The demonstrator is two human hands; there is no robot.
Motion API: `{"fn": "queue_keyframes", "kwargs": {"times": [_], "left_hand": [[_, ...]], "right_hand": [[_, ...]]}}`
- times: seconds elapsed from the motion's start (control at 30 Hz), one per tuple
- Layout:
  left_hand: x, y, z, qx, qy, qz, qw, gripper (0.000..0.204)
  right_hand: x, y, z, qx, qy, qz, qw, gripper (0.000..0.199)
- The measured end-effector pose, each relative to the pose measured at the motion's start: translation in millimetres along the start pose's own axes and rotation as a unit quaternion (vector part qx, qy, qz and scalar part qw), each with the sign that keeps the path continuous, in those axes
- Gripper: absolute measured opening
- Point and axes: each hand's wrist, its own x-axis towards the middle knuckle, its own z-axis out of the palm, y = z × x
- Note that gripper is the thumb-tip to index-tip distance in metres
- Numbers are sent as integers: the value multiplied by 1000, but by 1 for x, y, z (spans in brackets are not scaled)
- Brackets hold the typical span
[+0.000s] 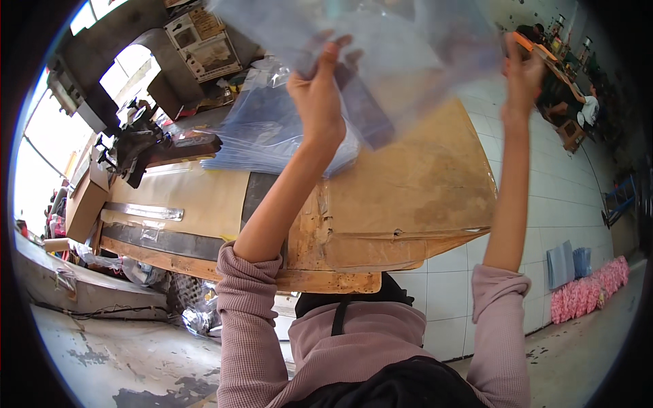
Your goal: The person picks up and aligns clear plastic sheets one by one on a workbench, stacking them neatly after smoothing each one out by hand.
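A clear, bluish plastic sheet (pixel 415 47) is raised over the far side of the table and smeared by motion. My left hand (pixel 318 102) grips its left part, thumb in front and fingers showing through the plastic. Out at the sheet's right edge, my right hand (pixel 522 81) is closed on it, its fingers somewhat blurred. Below and left of the raised sheet lies a stack of similar clear plastic sheets (pixel 252 139), partly behind my left forearm.
Brown board covers the worktable (pixel 408 197). A dark metal clamp-like device (pixel 153 146) stands at its left, near a cardboard box (pixel 88 197). Pink bundles (pixel 590 291) and bluish plastic packs (pixel 561 265) rest on the right floor. Other people (pixel 588 109) sit far right.
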Motion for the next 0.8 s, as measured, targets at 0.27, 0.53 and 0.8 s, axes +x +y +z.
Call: {"fn": "queue_keyframes", "kwargs": {"times": [0.27,0.53,0.8], "left_hand": [[3,29,-54,29,236,-89,967,26],[-29,18,-118,63,256,-224,938,39],[-41,22,-124,84,201,-194,956,25]], "right_hand": [[-110,-12,124,422,-283,389,769,39],[-145,56,167,181,-288,433,835,18],[-126,60,179,194,-344,417,819,27]]}}
